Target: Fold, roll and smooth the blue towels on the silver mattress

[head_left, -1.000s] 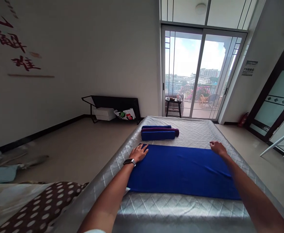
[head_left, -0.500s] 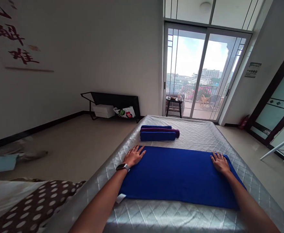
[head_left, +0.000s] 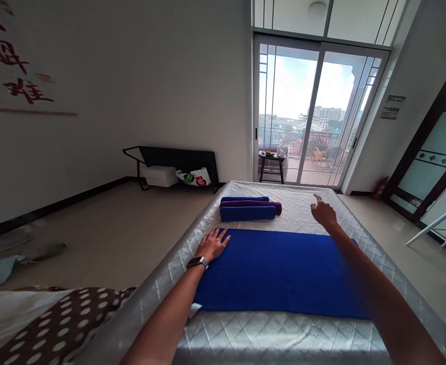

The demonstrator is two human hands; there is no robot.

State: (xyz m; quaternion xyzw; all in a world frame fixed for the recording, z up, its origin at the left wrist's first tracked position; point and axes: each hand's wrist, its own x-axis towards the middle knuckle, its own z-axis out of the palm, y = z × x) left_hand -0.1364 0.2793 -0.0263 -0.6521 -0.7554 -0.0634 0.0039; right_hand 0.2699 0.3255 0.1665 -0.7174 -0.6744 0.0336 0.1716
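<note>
A blue towel (head_left: pixel 283 274) lies spread flat across the silvery quilted mattress (head_left: pixel 245 339). My left hand (head_left: pixel 212 245), with a watch at the wrist, rests with fingers spread on the towel's far left corner. Raised beyond the towel's far right edge is my right hand (head_left: pixel 324 212), its index finger stretched forward and the other fingers curled; it holds nothing that I can see. Past the towel, toward the left, a blue roll (head_left: pixel 247 213) lies beside a purple roll (head_left: pixel 278 208) and another blue folded piece (head_left: pixel 245 199).
Brown polka-dot bedding (head_left: pixel 74 319) is at the lower left. A black frame (head_left: pixel 177 154) with a white box (head_left: pixel 160 176) and a bag stands by the wall. Behind the mattress are a dark stool (head_left: pixel 271 158) and glass doors. White metal legs (head_left: pixel 436 223) stand at right.
My right hand has lifted off the towel's far right corner and moved forward and left, with its index finger now pointing. My left hand stays on the towel.
</note>
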